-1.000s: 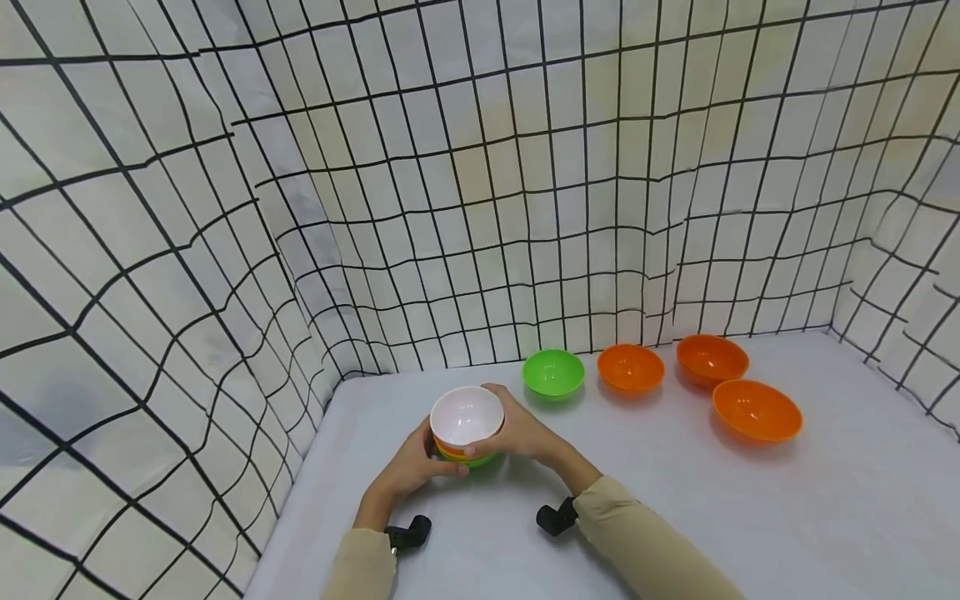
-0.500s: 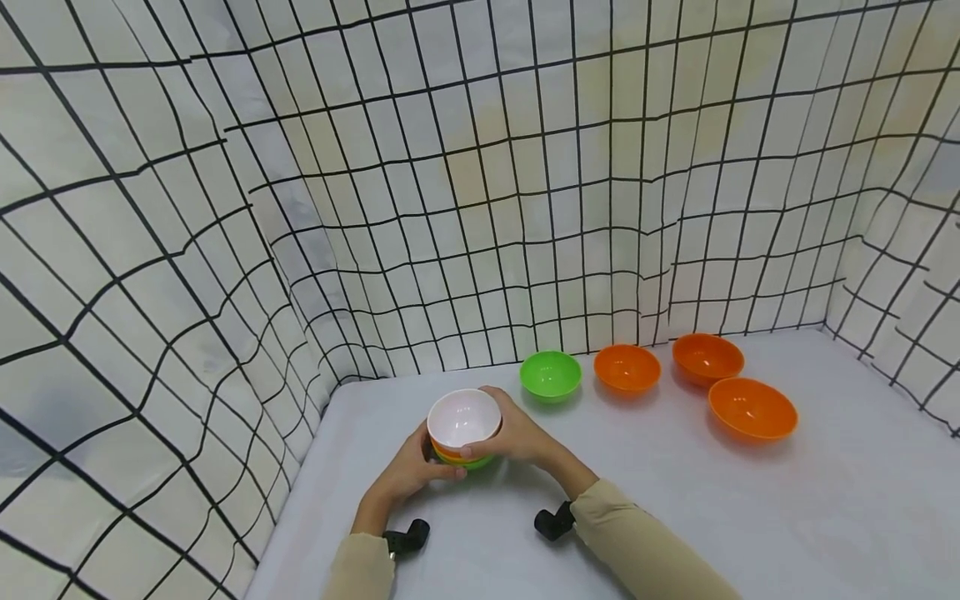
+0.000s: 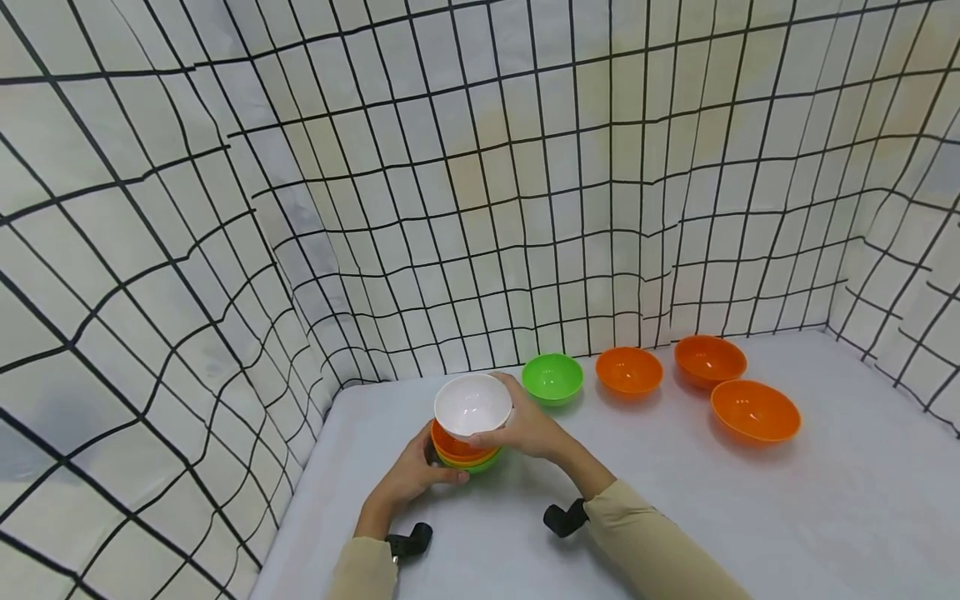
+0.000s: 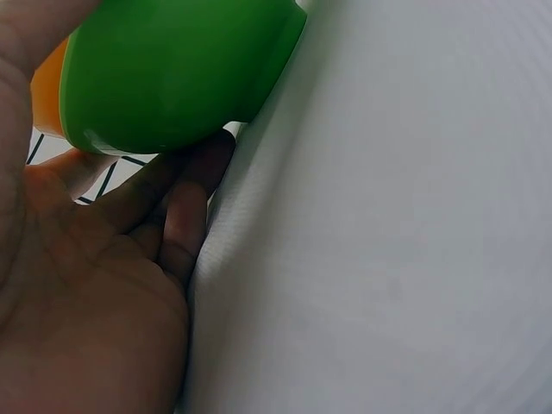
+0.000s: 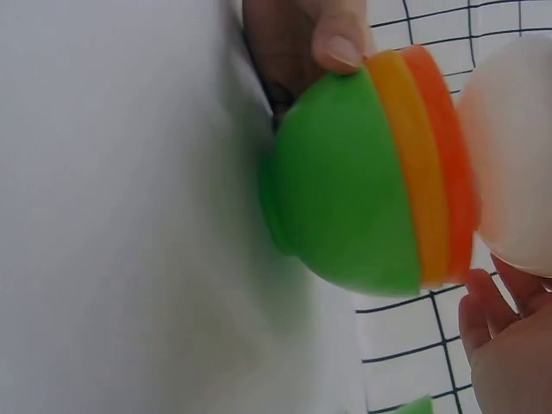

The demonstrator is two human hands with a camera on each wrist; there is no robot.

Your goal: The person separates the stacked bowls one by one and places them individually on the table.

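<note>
A white bowl (image 3: 472,405) is raised and tilted just over a nested stack, held at its right side by my right hand (image 3: 531,427). Below it, the stack has an orange bowl (image 5: 447,159) on top, a yellow-orange bowl (image 5: 412,168) under that and a green bowl (image 5: 345,190) at the bottom, its foot at the tabletop. My left hand (image 3: 408,475) grips the stack from the left, thumb in front. In the left wrist view its curled fingers (image 4: 185,207) lie against the green bowl's underside. The white bowl partly hides the stack's opening in the head view.
Behind and right of the stack stands another green bowl (image 3: 553,379). Further right are three orange bowls, one beside it (image 3: 630,372), one at the back (image 3: 709,361) and a wider one (image 3: 756,411) in front. White walls with black grid lines (image 3: 480,208) enclose the white table (image 3: 600,517).
My right hand has lifted the white bowl up and slightly right out of the stack, exposing the orange bowl's inside. The left hand keeps its hold on the stack.
</note>
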